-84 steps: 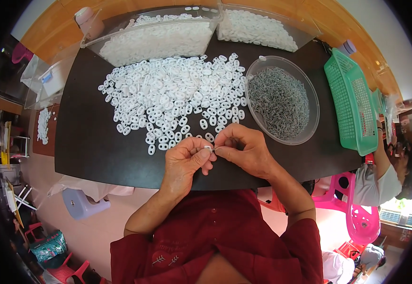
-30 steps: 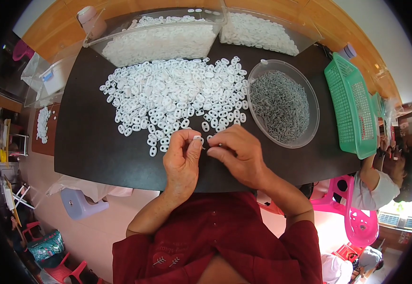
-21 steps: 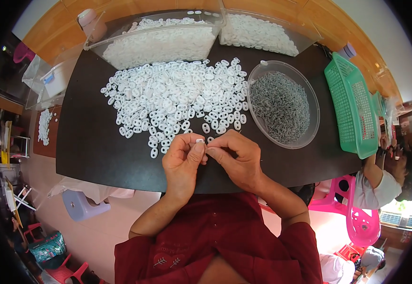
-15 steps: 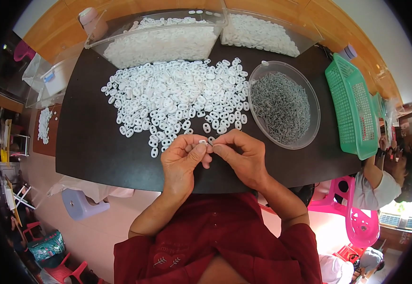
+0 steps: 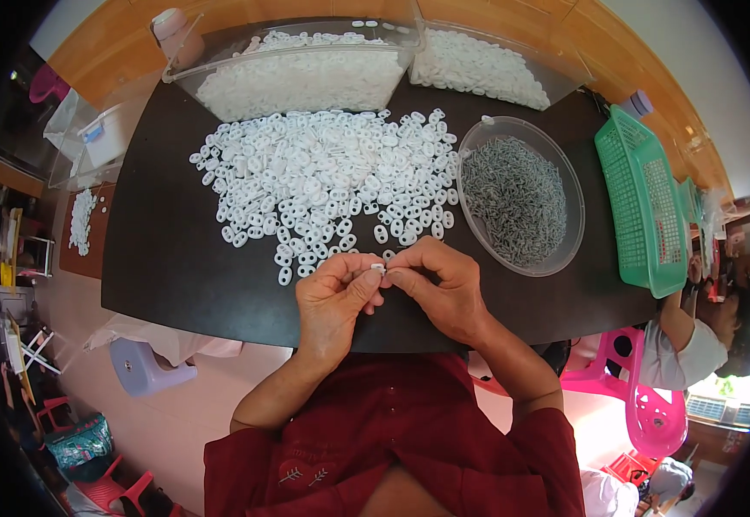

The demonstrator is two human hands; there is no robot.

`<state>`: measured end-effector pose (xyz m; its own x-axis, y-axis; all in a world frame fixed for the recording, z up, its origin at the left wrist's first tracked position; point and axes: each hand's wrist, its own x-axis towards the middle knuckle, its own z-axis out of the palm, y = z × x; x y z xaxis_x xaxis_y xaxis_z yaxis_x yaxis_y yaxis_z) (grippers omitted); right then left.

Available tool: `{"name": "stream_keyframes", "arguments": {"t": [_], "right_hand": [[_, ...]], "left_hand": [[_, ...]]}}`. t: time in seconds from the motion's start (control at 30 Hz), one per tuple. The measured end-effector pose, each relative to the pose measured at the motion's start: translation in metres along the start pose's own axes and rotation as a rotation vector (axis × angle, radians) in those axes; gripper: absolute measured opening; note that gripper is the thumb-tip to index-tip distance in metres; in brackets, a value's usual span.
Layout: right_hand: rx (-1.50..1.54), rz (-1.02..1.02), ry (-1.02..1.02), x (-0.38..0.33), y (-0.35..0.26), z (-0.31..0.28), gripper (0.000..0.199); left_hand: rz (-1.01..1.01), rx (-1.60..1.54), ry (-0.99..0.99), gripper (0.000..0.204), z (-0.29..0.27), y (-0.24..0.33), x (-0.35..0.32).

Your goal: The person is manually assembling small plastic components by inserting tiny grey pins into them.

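Just in front of the heap, my left hand is closed, pinching a small white oval plastic piece between thumb and forefinger. My right hand is closed too, its thumb and forefinger meeting at that piece. A thin grey screw showed in the right fingertips a moment ago; now the fingers mostly hide it. Beyond both hands spreads a heap of white two-holed oval pieces. To the right, a round clear bowl holds many small grey screws.
Two clear bins, a left one and a right one, stand at the back, filled with white pieces. A green plastic basket sits at the table's right end. Another person's arm shows beyond. A pink stool stands at lower right.
The right fingertips have come closer to the white piece, and the screw between them is now mostly out of sight. The whole view has shifted slightly.
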<state>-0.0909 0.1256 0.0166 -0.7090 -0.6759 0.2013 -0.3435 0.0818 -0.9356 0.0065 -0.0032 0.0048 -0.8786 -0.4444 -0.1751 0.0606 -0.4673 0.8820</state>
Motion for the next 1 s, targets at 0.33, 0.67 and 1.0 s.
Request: {"name": "stream_keyframes", "arguments": {"t": [0.33, 0.67, 1.0], "right_hand": [[-0.006, 0.010, -0.010, 0.0010, -0.0020, -0.0017, 0.006], [-0.019, 0.003, -0.025, 0.0010, -0.0005, -0.0011, 0.006], [-0.020, 0.001, -0.053, 0.0006, 0.0032, 0.0026, 0.005]], "left_hand": [[0.005, 0.031, -0.016, 0.014, -0.0005, 0.0017, -0.0002], [-0.008, 0.062, -0.024, 0.014, -0.0009, 0.0008, -0.0009], [0.158, 0.193, 0.015, 0.017, 0.0026, -0.0059, -0.0071]]}}
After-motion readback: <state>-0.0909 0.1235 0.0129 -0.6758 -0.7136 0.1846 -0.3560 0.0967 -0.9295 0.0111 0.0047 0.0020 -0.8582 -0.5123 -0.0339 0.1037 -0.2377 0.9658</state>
